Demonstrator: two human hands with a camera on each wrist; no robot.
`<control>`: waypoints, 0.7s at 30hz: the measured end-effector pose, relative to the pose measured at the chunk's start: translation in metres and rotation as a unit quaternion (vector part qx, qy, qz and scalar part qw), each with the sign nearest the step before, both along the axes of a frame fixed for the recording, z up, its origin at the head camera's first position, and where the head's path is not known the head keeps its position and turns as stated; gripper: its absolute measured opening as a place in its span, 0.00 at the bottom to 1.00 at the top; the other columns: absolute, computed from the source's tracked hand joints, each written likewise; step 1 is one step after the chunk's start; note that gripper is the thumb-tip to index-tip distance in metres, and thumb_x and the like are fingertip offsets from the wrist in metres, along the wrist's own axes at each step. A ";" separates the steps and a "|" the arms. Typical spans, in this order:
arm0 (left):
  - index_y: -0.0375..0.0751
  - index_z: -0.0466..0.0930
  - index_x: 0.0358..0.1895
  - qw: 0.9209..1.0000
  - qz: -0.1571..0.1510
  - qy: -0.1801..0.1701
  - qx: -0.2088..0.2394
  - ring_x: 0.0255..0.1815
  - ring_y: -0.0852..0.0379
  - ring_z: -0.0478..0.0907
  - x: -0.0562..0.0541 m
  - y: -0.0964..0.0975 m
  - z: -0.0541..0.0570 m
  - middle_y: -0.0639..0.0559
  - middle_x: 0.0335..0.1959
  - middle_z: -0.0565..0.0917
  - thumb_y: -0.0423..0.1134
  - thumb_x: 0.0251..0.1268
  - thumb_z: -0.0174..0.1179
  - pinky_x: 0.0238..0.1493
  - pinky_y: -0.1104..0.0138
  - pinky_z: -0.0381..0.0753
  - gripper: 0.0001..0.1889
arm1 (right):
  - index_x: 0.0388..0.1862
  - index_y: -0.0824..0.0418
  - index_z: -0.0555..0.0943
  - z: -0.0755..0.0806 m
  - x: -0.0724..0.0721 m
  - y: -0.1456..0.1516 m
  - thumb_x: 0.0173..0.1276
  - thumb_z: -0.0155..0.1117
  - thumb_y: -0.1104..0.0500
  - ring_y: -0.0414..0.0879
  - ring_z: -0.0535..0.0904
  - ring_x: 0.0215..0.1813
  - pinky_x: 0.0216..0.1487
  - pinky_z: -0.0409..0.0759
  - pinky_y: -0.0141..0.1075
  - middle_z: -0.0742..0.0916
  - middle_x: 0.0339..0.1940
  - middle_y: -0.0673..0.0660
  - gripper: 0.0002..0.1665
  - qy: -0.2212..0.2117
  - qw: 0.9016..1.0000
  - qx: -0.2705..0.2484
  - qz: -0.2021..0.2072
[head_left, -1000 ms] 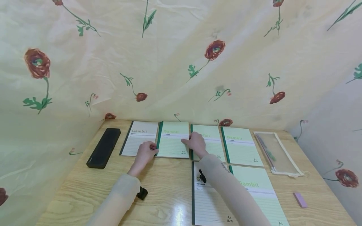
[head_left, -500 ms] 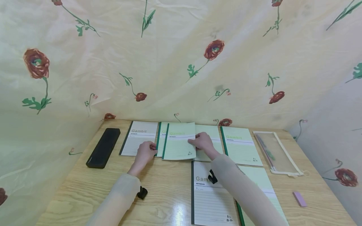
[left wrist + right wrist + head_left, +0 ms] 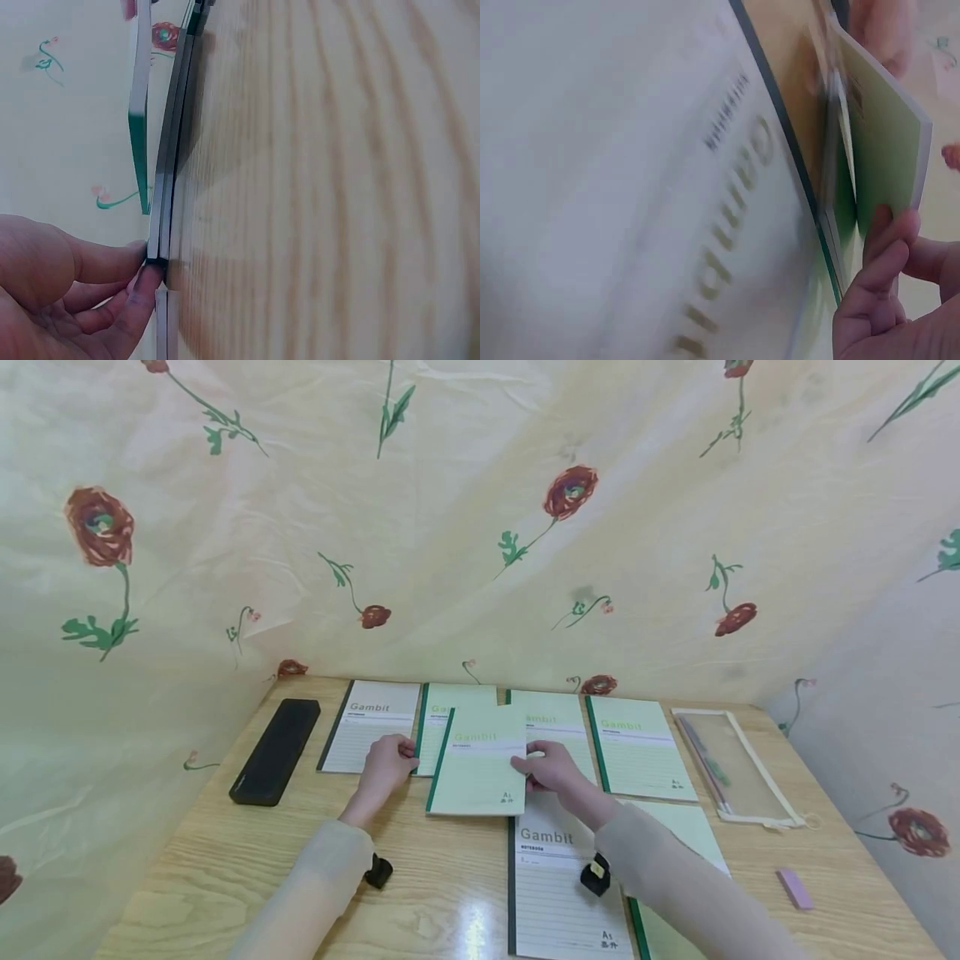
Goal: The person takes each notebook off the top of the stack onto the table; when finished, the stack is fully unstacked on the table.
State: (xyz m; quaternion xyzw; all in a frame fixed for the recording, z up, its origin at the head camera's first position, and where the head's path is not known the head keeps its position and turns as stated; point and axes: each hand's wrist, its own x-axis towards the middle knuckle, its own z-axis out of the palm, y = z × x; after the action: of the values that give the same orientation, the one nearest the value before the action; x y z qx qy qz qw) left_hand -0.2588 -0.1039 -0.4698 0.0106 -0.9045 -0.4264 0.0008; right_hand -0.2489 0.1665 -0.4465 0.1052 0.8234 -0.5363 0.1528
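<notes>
My right hand point(image 3: 553, 767) pinches the right edge of a pale green notebook point(image 3: 480, 768) with a dark green spine. That notebook is raised and tilted in front of the back row, and its underside point(image 3: 885, 142) shows in the right wrist view. Behind it lies another green notebook point(image 3: 468, 695), partly covered. My left hand point(image 3: 386, 765) pinches the lower left corner of this lying one; in the left wrist view the thumb and a finger meet at the corner of the stacked edges point(image 3: 163, 202). A grey-spined notebook point(image 3: 372, 727) lies just left of it.
Two green notebooks point(image 3: 551, 710) point(image 3: 637, 752) continue the back row. Nearer lie a grey-spined notebook point(image 3: 558, 910) and a green one point(image 3: 675, 935), partly under my right arm. A black case point(image 3: 276, 752) is at left; a mesh pouch point(image 3: 742, 768) and purple eraser point(image 3: 795, 889) at right.
My right hand has lifted the upper green notebook off the one beneath and drawn it right and toward me. The left hand has stayed at the corner.
</notes>
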 end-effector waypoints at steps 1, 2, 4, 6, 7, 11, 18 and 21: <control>0.27 0.83 0.45 1.000 0.002 0.000 0.001 0.41 0.48 0.81 0.000 0.000 0.000 0.43 0.36 0.84 0.25 0.61 0.66 0.48 0.56 0.80 0.10 | 0.56 0.65 0.77 0.000 0.006 0.000 0.71 0.65 0.58 0.43 0.77 0.22 0.28 0.75 0.32 0.85 0.26 0.56 0.19 -0.002 1.000 -0.005 0.000; 0.27 0.82 0.45 1.000 0.001 0.002 0.000 0.41 0.48 0.81 0.000 0.000 0.000 0.43 0.36 0.84 0.25 0.61 0.66 0.48 0.56 0.80 0.10 | 0.55 0.66 0.77 -0.001 0.012 0.000 0.71 0.65 0.58 0.43 0.77 0.22 0.28 0.75 0.32 0.85 0.26 0.56 0.18 -0.002 1.000 -0.010 -0.001; 0.27 0.83 0.45 1.000 0.002 0.003 0.000 0.41 0.47 0.81 0.000 0.000 0.000 0.43 0.36 0.84 0.25 0.60 0.65 0.48 0.56 0.80 0.10 | 0.55 0.66 0.77 -0.002 0.025 -0.001 0.71 0.65 0.58 0.43 0.76 0.21 0.28 0.74 0.33 0.85 0.25 0.56 0.18 -0.001 1.000 -0.018 -0.001; 0.27 0.83 0.45 1.000 0.002 0.001 0.002 0.41 0.47 0.81 0.000 0.001 0.000 0.43 0.36 0.84 0.25 0.61 0.65 0.48 0.56 0.80 0.10 | 0.54 0.65 0.77 -0.003 0.038 -0.002 0.71 0.65 0.59 0.43 0.75 0.21 0.27 0.73 0.33 0.86 0.26 0.55 0.17 -0.005 0.999 -0.032 -0.001; 0.27 0.82 0.45 1.000 0.002 0.000 0.002 0.41 0.47 0.81 0.001 0.001 0.001 0.42 0.37 0.84 0.25 0.61 0.65 0.48 0.56 0.80 0.10 | 0.54 0.65 0.77 -0.004 0.044 -0.002 0.71 0.65 0.59 0.43 0.75 0.21 0.27 0.73 0.33 0.86 0.26 0.56 0.16 -0.004 0.999 -0.036 0.000; 0.27 0.82 0.45 1.000 0.000 -0.003 0.003 0.41 0.48 0.80 0.000 0.002 0.000 0.43 0.37 0.84 0.25 0.61 0.65 0.48 0.56 0.80 0.09 | 0.52 0.67 0.76 -0.007 0.069 -0.003 0.72 0.64 0.60 0.43 0.74 0.20 0.27 0.72 0.34 0.86 0.24 0.56 0.15 0.000 0.998 -0.055 0.014; 0.27 0.82 0.44 1.000 -0.001 0.001 0.005 0.41 0.48 0.80 -0.001 0.001 -0.002 0.43 0.37 0.84 0.25 0.62 0.64 0.47 0.56 0.80 0.09 | 0.53 0.69 0.75 -0.013 0.100 -0.010 0.71 0.65 0.60 0.43 0.74 0.18 0.27 0.72 0.33 0.83 0.20 0.53 0.17 0.010 0.996 -0.083 0.041; 0.27 0.82 0.45 1.000 0.000 0.002 0.007 0.41 0.48 0.80 -0.001 0.001 -0.003 0.43 0.37 0.84 0.25 0.61 0.64 0.47 0.56 0.80 0.09 | 0.53 0.70 0.73 -0.017 0.109 -0.013 0.71 0.65 0.61 0.42 0.74 0.17 0.24 0.71 0.31 0.80 0.17 0.51 0.19 0.013 0.994 -0.091 0.054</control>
State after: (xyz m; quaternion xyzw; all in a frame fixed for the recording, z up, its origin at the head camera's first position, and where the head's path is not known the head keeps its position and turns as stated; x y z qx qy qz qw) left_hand -0.2593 -0.1030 -0.4723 0.0093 -0.9016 -0.4325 0.0026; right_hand -0.1400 0.1540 -0.4637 0.0398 0.7777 -0.6011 0.1797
